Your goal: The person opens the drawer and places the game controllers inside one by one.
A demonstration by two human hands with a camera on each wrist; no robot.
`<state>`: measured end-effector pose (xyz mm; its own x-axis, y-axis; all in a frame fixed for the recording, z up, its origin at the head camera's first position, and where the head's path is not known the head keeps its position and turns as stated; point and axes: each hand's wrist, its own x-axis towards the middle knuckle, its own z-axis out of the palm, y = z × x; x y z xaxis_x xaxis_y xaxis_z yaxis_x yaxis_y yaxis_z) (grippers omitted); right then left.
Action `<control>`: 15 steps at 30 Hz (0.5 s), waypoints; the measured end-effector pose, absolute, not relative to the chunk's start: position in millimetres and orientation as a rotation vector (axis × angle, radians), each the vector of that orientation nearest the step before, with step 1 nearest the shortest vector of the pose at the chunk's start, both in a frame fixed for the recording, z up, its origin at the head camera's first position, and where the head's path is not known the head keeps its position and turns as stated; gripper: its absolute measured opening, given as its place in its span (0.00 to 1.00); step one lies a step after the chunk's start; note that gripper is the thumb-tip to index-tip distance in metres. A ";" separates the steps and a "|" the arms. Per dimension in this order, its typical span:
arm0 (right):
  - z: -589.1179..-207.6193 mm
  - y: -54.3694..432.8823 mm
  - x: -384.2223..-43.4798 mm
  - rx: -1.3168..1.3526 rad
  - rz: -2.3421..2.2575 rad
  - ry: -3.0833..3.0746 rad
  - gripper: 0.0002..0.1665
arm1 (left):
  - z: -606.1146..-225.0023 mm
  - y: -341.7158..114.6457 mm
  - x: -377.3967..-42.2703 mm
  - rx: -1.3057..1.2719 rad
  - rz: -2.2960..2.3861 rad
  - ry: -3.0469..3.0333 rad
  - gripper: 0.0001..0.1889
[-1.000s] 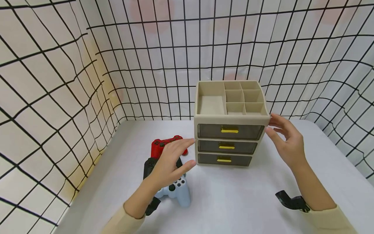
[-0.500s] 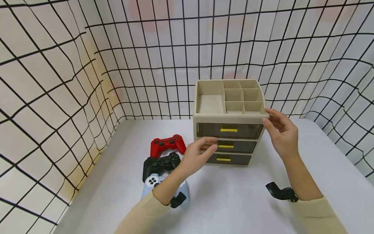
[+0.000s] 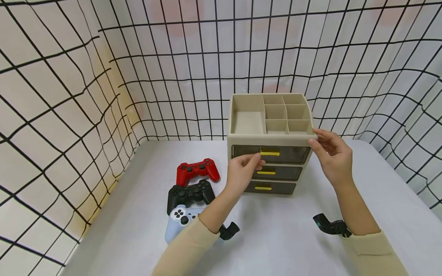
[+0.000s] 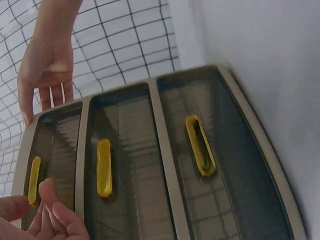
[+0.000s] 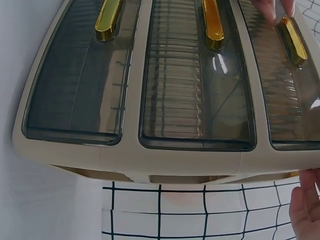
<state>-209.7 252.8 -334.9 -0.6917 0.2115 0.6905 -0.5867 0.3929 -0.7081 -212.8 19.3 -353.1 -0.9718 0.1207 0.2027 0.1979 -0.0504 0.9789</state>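
Note:
A beige desktop drawer organizer (image 3: 271,138) with three dark see-through drawers stands on the table. Its top is split into small compartments. My left hand (image 3: 241,170) is in front of the top drawer (image 3: 293,154), thumb and index fingertips at the left end of its yellow handle (image 3: 270,153). In the left wrist view, a gap shows between thumb (image 4: 12,207) and index finger, on either side of the handle's end. My right hand (image 3: 335,159) holds the organizer's upper right corner, thumb in front and fingers along the side. All three drawers are closed.
Left of the organizer lie a red game controller (image 3: 197,169), a black one (image 3: 188,195) and a light blue one (image 3: 176,224), partly behind my left forearm. A black wire grid (image 3: 193,69) encloses the back and sides of the white table (image 3: 276,237).
My left hand has moved right and up from beside the organizer to the top drawer's handle. My right hand has closed in on the corner and now holds it.

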 end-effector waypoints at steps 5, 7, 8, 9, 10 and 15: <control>-334.7 253.4 -210.1 0.326 1.384 -1.914 0.18 | -350.1 26.4 -213.3 -0.246 -2.345 -2.056 0.16; -334.5 253.4 -210.1 0.328 1.387 -1.913 0.18 | -349.0 27.9 -213.1 -0.231 -2.351 -2.056 0.16; -334.3 253.4 -210.0 0.329 1.386 -1.913 0.18 | -348.5 28.5 -212.9 -0.227 -2.358 -2.049 0.16; -334.2 253.4 -210.0 0.331 1.385 -1.913 0.18 | -347.7 29.1 -212.5 -0.225 -2.362 -2.046 0.16; -334.0 253.3 -209.9 0.335 1.385 -1.912 0.18 | -347.3 29.9 -212.4 -0.216 -2.371 -2.038 0.16; -333.6 253.7 -209.7 0.345 1.381 -1.907 0.18 | -344.9 34.0 -210.8 -0.170 -2.414 -1.986 0.14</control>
